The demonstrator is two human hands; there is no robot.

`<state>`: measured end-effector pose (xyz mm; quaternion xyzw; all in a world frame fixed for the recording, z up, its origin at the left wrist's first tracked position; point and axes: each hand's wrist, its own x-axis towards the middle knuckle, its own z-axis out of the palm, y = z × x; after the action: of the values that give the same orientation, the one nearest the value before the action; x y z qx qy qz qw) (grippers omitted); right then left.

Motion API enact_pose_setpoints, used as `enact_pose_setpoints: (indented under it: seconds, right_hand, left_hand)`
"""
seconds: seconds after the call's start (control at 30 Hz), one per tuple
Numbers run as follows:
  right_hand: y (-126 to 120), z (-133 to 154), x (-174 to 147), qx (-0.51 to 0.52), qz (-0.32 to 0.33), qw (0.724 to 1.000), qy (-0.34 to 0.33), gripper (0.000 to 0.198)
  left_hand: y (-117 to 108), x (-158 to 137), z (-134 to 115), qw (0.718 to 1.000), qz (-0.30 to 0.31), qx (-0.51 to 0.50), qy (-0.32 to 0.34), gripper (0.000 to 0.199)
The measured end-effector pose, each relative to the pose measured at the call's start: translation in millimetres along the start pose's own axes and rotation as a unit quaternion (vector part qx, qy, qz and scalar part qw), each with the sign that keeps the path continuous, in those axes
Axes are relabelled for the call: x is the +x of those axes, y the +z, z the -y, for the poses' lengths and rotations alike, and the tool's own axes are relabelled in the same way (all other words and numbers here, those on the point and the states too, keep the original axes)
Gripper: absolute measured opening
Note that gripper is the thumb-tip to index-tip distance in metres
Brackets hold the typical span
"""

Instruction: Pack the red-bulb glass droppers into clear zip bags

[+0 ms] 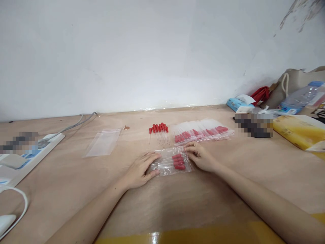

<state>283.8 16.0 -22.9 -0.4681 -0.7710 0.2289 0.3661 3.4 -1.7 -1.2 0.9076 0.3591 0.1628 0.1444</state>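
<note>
A small clear zip bag (170, 162) with several red-capped droppers lies flat on the wooden table (162, 196). My left hand (141, 171) rests flat on the bag's left end, fingers spread. My right hand (200, 156) pinches the bag's right edge with curled fingers. Just behind the bag lies a loose bunch of red-capped droppers (159, 132). To their right sits a row of filled clear bags (203, 132).
An empty clear zip bag (103, 143) lies to the left. A white power strip with cables (30, 152) sits at the far left. At the right are a tissue pack (240, 103), a yellow packet (299, 130), a water bottle (302, 96) and a paper bag (291, 83).
</note>
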Motion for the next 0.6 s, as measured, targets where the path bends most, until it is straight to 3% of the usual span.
enact_pose_setpoints:
  seconds: [0.1, 0.23, 0.43, 0.6]
  right_hand:
    - [-14, 7, 13, -0.006, -0.037, 0.996, 0.076, 0.017]
    - [-19, 27, 51, -0.058, -0.055, 0.990, 0.114, 0.016]
    - [21, 33, 115, -0.144, 0.005, 0.968, 0.206, 0.031]
    - [45, 24, 141, -0.147, 0.034, 0.957, 0.249, 0.032]
  left_hand:
    - [-1, 1, -1, 1.000, 0.000, -0.010, 0.010, 0.038]
    - [-1, 1, -1, 1.000, -0.005, -0.028, 0.010, 0.028]
    - [-1, -1, -2, 0.999, -0.014, -0.051, 0.001, 0.021]
    - [-1, 0, -1, 0.999, -0.013, -0.035, 0.012, 0.024]
